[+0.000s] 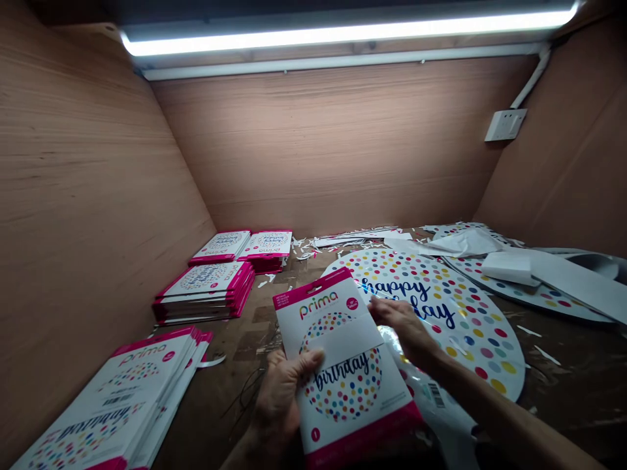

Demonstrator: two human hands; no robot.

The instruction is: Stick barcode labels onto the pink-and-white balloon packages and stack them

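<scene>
In the head view, your left hand [281,388] grips the card package [345,378] marked "prima" along its left edge, thumb on the front and fingers behind it. The package is tilted, its printed face turned up toward you. A blank white strip [353,341] crosses the middle of that face and covers part of the dotted circle; your left thumb rests at its left end. Your right hand [406,329] is just beside the package's right edge, fingers drawn together; whether they pinch anything cannot be told from this angle. The step in hand appears to be dealing with the strip. Recommended practice: keep the thumb as the fixed anchor, press lightly so the card does not crease, and work from the right end with an even, low pull or smoothing stroke, as the strip requires. A sharp tug could scuff the print or twist the package. Beyond and to the right of the package lies a round dotted sheet [473,326]; your right forearm passes over its near side, so keep the wrist raised to avoid dragging it. To the left of the package are a near stack [140,369] and a farther stack [208,281] of similar packages; keep your left elbow off the near one. Paper scraps [360,240] lie beyond the package; keep them off its face.
</scene>
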